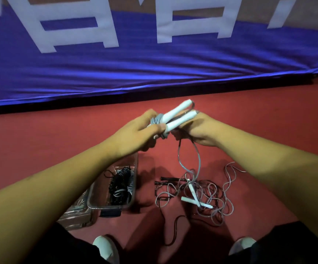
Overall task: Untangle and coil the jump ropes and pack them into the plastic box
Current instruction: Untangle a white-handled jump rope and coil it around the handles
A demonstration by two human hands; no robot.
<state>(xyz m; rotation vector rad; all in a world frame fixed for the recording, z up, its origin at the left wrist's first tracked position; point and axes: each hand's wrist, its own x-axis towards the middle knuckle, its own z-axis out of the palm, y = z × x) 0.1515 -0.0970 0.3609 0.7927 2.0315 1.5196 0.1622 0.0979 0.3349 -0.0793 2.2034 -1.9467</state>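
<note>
My left hand (135, 133) grips the coiled grey cord and two white handles (177, 116) of a jump rope, held up in front of me. My right hand (200, 130) pinches the same rope's cord (197, 157), and a loop of it hangs down towards the floor. Below on the red floor lies a tangled pile of ropes (205, 195) with white handles and black handles. A clear plastic box (97, 204) stands under my left forearm, with a coiled black rope (120, 185) inside.
A clear lid (76, 216) lies left of the box. A blue banner (154, 60) with white letters hangs along the far side of the red floor. My two white shoes (105, 246) show at the bottom edge.
</note>
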